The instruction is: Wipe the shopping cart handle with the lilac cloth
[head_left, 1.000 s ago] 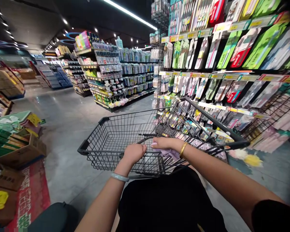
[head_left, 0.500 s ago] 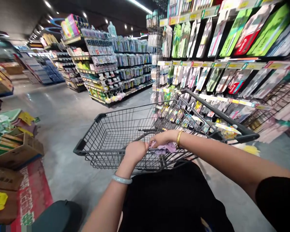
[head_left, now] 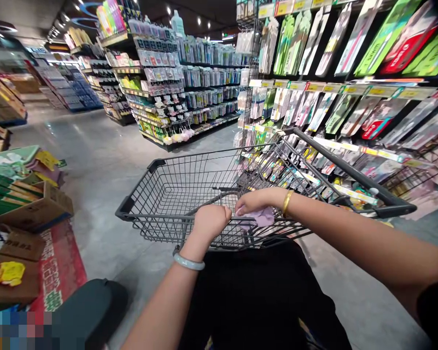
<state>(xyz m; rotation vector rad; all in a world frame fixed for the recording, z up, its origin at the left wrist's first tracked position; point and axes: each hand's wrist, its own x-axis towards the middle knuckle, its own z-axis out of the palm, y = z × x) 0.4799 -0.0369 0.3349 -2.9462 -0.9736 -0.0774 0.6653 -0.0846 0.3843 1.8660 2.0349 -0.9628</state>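
A grey wire shopping cart [head_left: 126,210] stands sideways before me, its basket showing bare mesh and its push handle [head_left: 350,170] to the right. My left hand [head_left: 212,222] is closed in a fist over the cart's near top rail; its fingertips are hidden. Close beside it, my right hand [head_left: 257,199] pinches a light purple cloth [head_left: 263,217], which drapes over the same rail. The cloth bunches beneath the palm and wrist. A small gap lies between the two hands.
Shelves of hanging packaged goods [head_left: 332,114] rise right behind the cart. Another stocked shelf unit [head_left: 160,82] stands farther back. To the left are cardboard boxes [head_left: 54,206] of goods. A person in a dark cap [head_left: 104,296] is close at the lower left.
My right hand has slid slightly right along the rail with the cloth, away from my left hand. The view has shifted a little, and more of the person in the cap shows.
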